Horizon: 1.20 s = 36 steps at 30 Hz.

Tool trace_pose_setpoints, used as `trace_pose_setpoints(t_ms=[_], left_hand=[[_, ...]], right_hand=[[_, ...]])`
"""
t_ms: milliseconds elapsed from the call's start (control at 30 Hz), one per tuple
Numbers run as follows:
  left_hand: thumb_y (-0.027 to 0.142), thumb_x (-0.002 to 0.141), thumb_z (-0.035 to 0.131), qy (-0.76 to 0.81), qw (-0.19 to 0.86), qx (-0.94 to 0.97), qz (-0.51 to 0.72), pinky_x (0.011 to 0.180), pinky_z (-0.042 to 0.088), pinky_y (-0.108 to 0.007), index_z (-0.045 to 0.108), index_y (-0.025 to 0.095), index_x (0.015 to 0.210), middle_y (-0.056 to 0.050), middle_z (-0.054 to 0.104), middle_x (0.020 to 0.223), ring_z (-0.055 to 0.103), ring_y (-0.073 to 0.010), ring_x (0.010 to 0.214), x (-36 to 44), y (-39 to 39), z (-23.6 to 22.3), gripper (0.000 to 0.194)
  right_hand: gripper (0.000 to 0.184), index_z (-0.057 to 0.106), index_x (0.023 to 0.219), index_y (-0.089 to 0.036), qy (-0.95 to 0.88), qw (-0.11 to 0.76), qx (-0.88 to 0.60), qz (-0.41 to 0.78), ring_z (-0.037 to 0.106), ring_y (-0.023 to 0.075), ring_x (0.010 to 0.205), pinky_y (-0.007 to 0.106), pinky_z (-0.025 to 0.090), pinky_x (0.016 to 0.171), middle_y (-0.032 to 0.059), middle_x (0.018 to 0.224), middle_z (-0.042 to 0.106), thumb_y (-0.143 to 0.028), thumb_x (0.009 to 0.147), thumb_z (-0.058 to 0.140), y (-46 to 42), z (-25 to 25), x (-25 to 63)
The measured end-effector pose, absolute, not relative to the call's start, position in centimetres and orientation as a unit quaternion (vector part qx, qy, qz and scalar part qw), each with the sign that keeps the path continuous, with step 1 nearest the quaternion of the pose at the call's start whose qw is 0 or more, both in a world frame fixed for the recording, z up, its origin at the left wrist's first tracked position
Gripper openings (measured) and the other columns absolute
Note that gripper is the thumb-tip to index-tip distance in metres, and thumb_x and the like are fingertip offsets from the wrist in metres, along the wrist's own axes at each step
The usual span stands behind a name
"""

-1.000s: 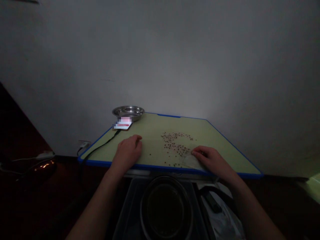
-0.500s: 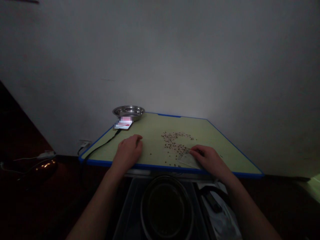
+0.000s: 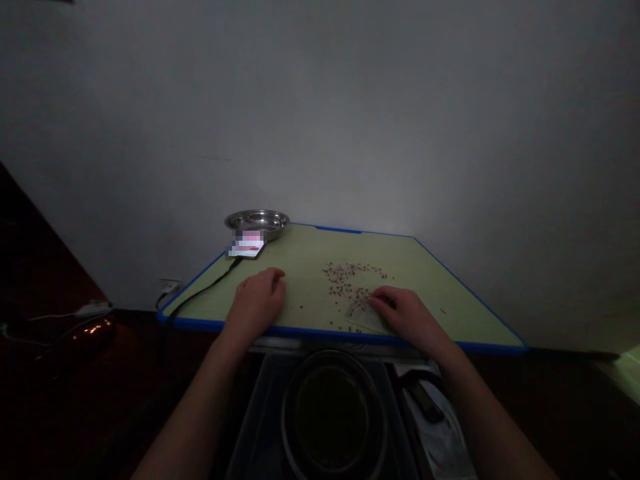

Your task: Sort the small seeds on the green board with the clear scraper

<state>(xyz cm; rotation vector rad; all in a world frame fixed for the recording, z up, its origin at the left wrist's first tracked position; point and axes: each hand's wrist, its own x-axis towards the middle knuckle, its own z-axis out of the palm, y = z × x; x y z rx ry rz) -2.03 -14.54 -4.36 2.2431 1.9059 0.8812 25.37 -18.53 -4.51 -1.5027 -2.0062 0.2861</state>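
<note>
My right hand (image 3: 403, 310) is closed in a pinch at the near right of the scattered dark seed-like bits (image 3: 350, 277). A clear, thin plastic piece (image 3: 367, 320), perhaps a small bag, sticks out from under its fingers, with some dark bits showing through or beneath. Whether bits are also between the fingertips is too small to see. On the left side of the yellow-green board (image 3: 310, 250), my left hand (image 3: 257, 300) rests with its fingers curled in and nothing visible in them, well apart from the bits.
A steel bowl (image 3: 257, 221) stands at the board's back left corner. In front of it lies a lit phone (image 3: 247, 245) with a black cable (image 3: 210, 285). Below the board's blue near edge is a dark round object (image 3: 334, 417), with a white bag (image 3: 440, 427) to its right.
My right hand has moved slightly left, and the clear plastic piece has shifted left with it over some of the bits. My left hand has stayed in place.
</note>
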Motion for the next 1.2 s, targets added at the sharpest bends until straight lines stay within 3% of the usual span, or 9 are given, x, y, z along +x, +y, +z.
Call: trace_pose_setpoints(t_ms=[467,733,867,933,1067,1133,1200], left_hand=[[0.026,0.085,0.038,0.609,0.055,0.728,0.310,0.093,0.041,-0.040,0.058,0.014,0.110,-0.013,0.064,0.112,0.058,-0.0260,0.105,-2.1,-14.6,-4.6,0.033],[0.033,0.083,0.042,0.512,0.189,0.672,0.501,0.087,0.045,-0.035,0.061,0.016,0.095,-0.007,0.066,0.099,0.059,-0.0206,0.096,-3.4,-15.9,-3.5,0.028],[0.040,0.081,0.053,0.454,0.259,0.761,0.384,0.077,0.046,-0.031,0.056,0.021,0.115,-0.004,0.065,0.102,0.059,-0.0175,0.088,-2.5,-18.9,-0.9,0.039],[0.040,0.081,0.055,0.430,0.291,0.792,0.321,0.073,0.046,-0.029,0.060,0.022,0.111,-0.002,0.066,0.092,0.059,-0.0166,0.083,-2.1,-19.8,0.2,0.035],[0.043,0.081,0.052,0.454,0.249,0.799,0.304,0.064,0.043,-0.027,0.064,0.019,0.084,-0.001,0.064,0.077,0.056,-0.0156,0.072,-3.7,-19.4,1.0,0.027],[0.043,0.079,0.052,0.506,0.195,0.773,0.330,0.063,0.043,-0.028,0.062,0.018,0.083,-0.001,0.061,0.074,0.055,-0.0156,0.068,-5.8,-18.3,0.8,0.028],[0.040,0.076,0.051,0.564,0.148,0.744,0.325,0.060,0.043,-0.028,0.061,0.016,0.094,-0.001,0.061,0.073,0.055,-0.0165,0.065,-7.9,-16.9,0.3,0.031]], right_hand=[[0.017,0.064,0.079,-0.019,-0.798,0.310,-0.475,0.202,0.059,0.0156,0.070,0.027,0.043,0.064,0.0020,0.076,0.067,-0.027,0.086,0.052,-18.5,-4.2,24.4],[0.017,0.062,0.077,-0.018,-0.773,0.374,-0.488,0.156,0.054,0.0128,0.058,0.025,0.039,0.056,-0.0009,0.062,0.061,-0.028,0.087,0.051,-19.3,-2.3,23.8],[0.013,0.067,0.081,-0.019,-0.827,0.368,-0.413,0.098,0.055,0.0116,0.059,0.024,0.038,0.057,-0.0006,0.068,0.066,-0.028,0.085,0.058,-19.6,-0.4,20.1],[0.013,0.068,0.082,-0.019,-0.841,0.383,-0.371,0.089,0.055,0.0108,0.059,0.024,0.038,0.058,-0.0008,0.067,0.066,-0.028,0.085,0.059,-19.5,0.4,18.1],[0.018,0.068,0.088,-0.018,-0.825,0.424,-0.363,0.083,0.055,0.0106,0.056,0.023,0.040,0.057,-0.0005,0.067,0.066,-0.035,0.084,0.060,-19.2,1.0,17.4],[0.023,0.067,0.095,-0.018,-0.795,0.439,-0.410,0.088,0.056,0.0113,0.056,0.024,0.042,0.057,0.0012,0.072,0.068,-0.037,0.086,0.056,-19.0,0.5,19.7],[0.026,0.067,0.092,-0.018,-0.757,0.440,-0.478,0.071,0.059,0.0136,0.059,0.026,0.044,0.060,0.0032,0.075,0.068,-0.039,0.087,0.052,-18.7,-0.4,23.5]])
